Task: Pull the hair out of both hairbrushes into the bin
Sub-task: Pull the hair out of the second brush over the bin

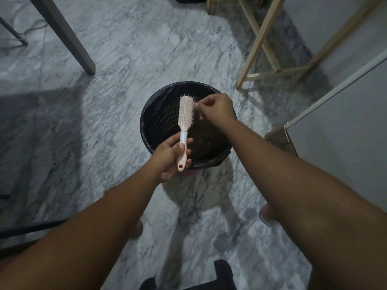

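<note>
A pink and white hairbrush (185, 114) is held over the round black-lined bin (150, 114) on the marble floor. My left hand (169, 158) grips its handle from below, bristle head pointing away from me. My right hand (215, 109) is at the right side of the bristle head with fingertips pinched together; whether hair is between them is too small to tell. A dark clump lies inside the bin under my right wrist. Only one hairbrush is in view.
A grey table leg (69, 38) stands at the upper left and a light wooden frame (259, 42) at the upper right. A grey cabinet (339, 130) is close on the right. A dark object (222, 275) sits at the bottom edge.
</note>
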{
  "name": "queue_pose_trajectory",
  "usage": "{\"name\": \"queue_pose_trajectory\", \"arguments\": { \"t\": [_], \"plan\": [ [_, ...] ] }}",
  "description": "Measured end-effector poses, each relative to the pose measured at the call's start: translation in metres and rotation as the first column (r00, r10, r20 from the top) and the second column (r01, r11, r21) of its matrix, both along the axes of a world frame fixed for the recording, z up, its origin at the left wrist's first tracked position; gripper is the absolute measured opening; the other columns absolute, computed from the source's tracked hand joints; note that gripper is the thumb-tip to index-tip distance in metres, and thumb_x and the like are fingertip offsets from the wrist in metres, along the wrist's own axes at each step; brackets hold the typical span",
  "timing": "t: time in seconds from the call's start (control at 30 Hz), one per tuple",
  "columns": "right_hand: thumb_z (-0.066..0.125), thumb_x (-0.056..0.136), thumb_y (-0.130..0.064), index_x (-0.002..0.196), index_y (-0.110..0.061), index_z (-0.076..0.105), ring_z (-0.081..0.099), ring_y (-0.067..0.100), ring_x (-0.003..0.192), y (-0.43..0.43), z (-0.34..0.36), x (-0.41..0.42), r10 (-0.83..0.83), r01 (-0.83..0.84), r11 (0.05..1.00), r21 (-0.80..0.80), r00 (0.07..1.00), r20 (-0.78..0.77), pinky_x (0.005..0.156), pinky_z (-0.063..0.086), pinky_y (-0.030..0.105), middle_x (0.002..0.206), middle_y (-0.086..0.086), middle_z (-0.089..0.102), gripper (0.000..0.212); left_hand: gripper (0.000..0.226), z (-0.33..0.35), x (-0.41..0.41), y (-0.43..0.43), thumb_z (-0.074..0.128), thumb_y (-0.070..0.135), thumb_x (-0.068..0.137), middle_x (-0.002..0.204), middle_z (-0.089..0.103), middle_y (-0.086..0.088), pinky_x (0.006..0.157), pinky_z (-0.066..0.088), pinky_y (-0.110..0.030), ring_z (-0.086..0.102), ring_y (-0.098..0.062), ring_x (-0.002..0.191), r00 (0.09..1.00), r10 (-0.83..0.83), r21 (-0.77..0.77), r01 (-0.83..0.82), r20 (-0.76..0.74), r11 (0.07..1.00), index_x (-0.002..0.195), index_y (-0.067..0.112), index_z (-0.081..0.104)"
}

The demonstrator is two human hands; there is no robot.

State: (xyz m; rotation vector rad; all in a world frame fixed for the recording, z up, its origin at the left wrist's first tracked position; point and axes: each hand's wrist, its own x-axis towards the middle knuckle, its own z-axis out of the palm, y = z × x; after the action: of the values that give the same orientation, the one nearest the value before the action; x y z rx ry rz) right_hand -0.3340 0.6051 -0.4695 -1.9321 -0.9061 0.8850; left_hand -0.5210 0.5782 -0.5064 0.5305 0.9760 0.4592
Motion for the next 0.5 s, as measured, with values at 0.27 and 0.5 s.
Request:
{"name": "queue_pose_trajectory", "arguments": {
  "t": [0.27,0.5],
  "plan": [
    [0.067,0.089,-0.023,0.084,-0.011,0.069,0.068,0.014,0.072,0.01,0.001,0.017,-0.382,0.298,0.844,0.445,0.918,0.11,0.07,0.059,0.038,0.075,-0.004,0.069,0.013,0.04,-0.001,-0.004,0.001,0.045,0.002,0.102,0.124,0.066,-0.004,0.062,0.053,-0.036,0.058,-0.015,0.08,0.999,0.036,-0.004,-0.036,-0.007,0.999,0.14,0.014,0.051],
    [0.074,0.075,-0.013,0.151,-0.019,0.029,0.039,0.035,0.138,-0.001,-0.04,0.016,0.306,-0.183,0.904,-0.387,0.908,0.286,0.113,0.037,0.043,0.151,0.017,0.036,0.089,0.04,0.008,-0.006,0.003,0.043,0.002,0.103,0.123,0.065,-0.005,0.062,0.052,-0.035,0.058,-0.014,0.078,1.0,0.012,0.016,-0.012,0.011,1.0,0.141,0.014,0.05]
  ]
}}
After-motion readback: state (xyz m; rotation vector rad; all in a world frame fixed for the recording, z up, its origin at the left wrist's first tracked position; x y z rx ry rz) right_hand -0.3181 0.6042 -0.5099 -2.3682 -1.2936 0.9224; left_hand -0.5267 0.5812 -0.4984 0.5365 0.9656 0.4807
